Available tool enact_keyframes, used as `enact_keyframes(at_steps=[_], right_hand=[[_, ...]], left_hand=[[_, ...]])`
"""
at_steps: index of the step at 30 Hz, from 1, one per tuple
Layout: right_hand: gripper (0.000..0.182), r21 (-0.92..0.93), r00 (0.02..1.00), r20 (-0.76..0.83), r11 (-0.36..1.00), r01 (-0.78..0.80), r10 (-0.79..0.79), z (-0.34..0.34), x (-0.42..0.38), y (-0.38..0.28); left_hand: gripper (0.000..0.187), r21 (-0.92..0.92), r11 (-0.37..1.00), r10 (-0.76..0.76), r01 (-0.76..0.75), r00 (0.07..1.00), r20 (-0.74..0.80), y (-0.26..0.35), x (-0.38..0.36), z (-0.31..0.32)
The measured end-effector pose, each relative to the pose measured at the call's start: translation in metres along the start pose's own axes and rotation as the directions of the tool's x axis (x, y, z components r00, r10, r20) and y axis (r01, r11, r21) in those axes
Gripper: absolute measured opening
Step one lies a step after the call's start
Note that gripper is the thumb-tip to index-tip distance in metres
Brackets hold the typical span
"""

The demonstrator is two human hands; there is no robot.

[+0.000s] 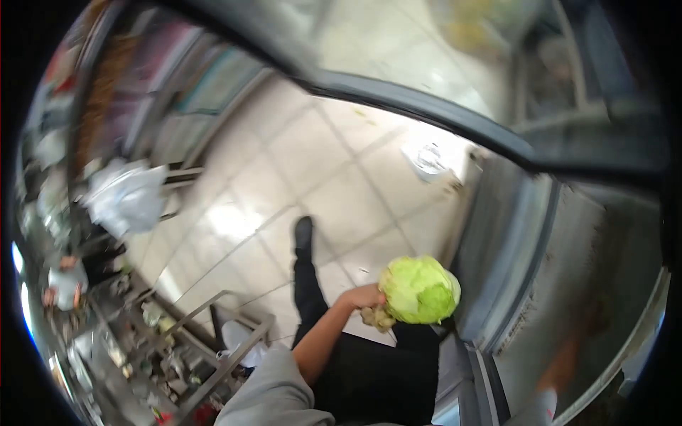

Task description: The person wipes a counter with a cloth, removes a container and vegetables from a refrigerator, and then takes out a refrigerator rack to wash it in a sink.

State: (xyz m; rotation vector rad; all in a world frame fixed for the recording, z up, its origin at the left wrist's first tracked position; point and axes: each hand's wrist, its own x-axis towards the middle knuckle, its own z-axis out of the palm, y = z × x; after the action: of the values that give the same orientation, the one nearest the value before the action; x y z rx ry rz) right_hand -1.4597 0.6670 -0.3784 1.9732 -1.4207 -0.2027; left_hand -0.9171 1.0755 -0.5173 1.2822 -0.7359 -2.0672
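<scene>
My left hand (366,296) is closed, holding a pale green head of cabbage (419,290) in front of my dark apron. A knobbly light-brown piece that looks like ginger root (378,319) hangs under the same hand, against the cabbage. The leaves hide most of the fingertips. At the far right, my right hand (595,319) is dim and smeared beside a grey metal panel (558,263); its fingers cannot be made out. Above runs the dark frame of a glass door (426,113), standing open across the view.
Pale floor tiles (320,170) lie below, with my dark shoe (304,231) on them. A metal rack (234,355) with small items stands lower left. A white plastic bag (128,195) hangs by shelving on the left. A whitish flat thing (428,160) lies near the door.
</scene>
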Motion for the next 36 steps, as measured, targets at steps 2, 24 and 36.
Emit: enact_keyframes(at_steps=[2,24,36], right_hand=[[0.039,0.669,0.947,-0.050,0.714,-0.204,0.317,-0.007,0.011,-0.009],[0.093,0.732,0.800,-0.110,-0.592,-0.337,-0.590,-0.798,0.007,-0.571],[0.078,0.484,0.564,-0.824,-0.569,0.665,-0.041,-1.140,0.101,-0.794]], left_hand=[[0.093,-0.462,0.884,0.058,-0.062,0.998,-0.023,0.011,-0.033,0.000],[0.098,-0.416,0.497,0.257,-0.761,0.587,-0.768,0.114,-0.555,-0.203],[0.081,0.050,0.040,0.244,-0.998,-0.039,-0.969,0.082,-0.732,-0.159]])
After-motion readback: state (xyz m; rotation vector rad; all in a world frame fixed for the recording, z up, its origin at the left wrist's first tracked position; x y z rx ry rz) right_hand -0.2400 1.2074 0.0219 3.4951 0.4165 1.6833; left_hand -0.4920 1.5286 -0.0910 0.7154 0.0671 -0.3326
